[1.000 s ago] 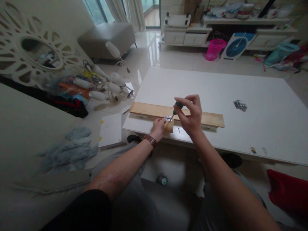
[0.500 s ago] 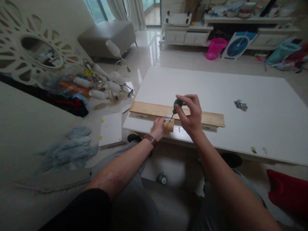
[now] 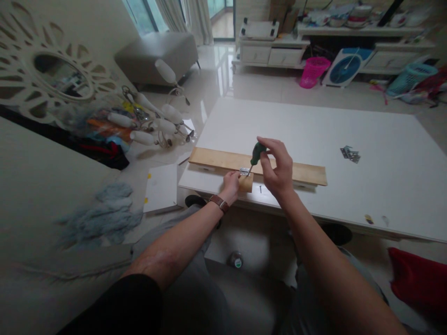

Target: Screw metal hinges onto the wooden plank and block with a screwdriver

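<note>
My right hand (image 3: 278,165) grips a green-handled screwdriver (image 3: 257,153), tilted, its tip down on a small metal hinge (image 3: 245,171). The hinge lies where a long wooden board (image 3: 220,159) meets a short wooden block (image 3: 246,184). Closed around the block's left side, my left hand (image 3: 232,184) has its fingertips next to the hinge. A loose screw (image 3: 260,189) lies on the white panel (image 3: 279,123), just right of the block.
Several metal hinges (image 3: 350,154) lie in a pile on the panel's right part. Small bits (image 3: 369,218) sit near its front edge. Left on the floor are a white box (image 3: 160,188), a grey-blue cloth (image 3: 111,209) and a lamp with white shades (image 3: 167,125).
My right hand's fingers have shifted slightly on the screwdriver handle, and its tip stays at the hinge. My left hand keeps its hold on the block.
</note>
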Action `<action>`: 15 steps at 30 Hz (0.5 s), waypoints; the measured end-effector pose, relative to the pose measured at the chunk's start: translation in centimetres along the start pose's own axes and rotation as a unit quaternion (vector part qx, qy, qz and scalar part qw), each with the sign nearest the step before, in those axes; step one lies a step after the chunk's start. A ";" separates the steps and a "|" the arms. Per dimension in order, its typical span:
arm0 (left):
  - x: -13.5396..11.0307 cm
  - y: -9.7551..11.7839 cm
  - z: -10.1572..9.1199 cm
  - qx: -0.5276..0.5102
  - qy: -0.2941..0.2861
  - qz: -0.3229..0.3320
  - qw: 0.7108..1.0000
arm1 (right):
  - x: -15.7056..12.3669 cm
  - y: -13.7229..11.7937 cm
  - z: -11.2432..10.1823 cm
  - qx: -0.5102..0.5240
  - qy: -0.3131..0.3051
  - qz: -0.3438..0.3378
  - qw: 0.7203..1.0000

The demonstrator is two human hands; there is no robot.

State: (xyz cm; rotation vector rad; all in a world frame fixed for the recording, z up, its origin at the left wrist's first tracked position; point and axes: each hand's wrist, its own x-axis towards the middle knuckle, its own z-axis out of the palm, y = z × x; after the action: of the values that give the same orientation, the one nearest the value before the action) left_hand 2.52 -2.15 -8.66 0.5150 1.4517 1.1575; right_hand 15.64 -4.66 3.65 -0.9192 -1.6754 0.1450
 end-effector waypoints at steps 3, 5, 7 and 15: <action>-0.1 0.1 0.0 0.002 -0.003 -0.003 1.000 | 0.0 0.0 0.1 -0.008 0.009 0.001 1.000; -0.2 0.2 0.0 0.002 -0.003 -0.006 1.000 | 0.0 0.0 0.2 -0.024 0.032 0.004 0.999; -0.3 0.3 0.0 0.003 -0.002 -0.008 1.000 | 0.0 0.0 0.2 -0.035 0.041 0.009 0.998; -0.3 0.3 0.0 0.006 -0.001 -0.006 1.000 | 0.1 -0.1 0.1 -0.005 0.003 -0.001 1.000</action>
State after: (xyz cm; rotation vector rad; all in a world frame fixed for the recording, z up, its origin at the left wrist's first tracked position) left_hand 2.54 -2.27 -8.23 0.5139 1.4589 1.1398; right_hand 15.45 -4.65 3.72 -0.9249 -1.6731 0.1335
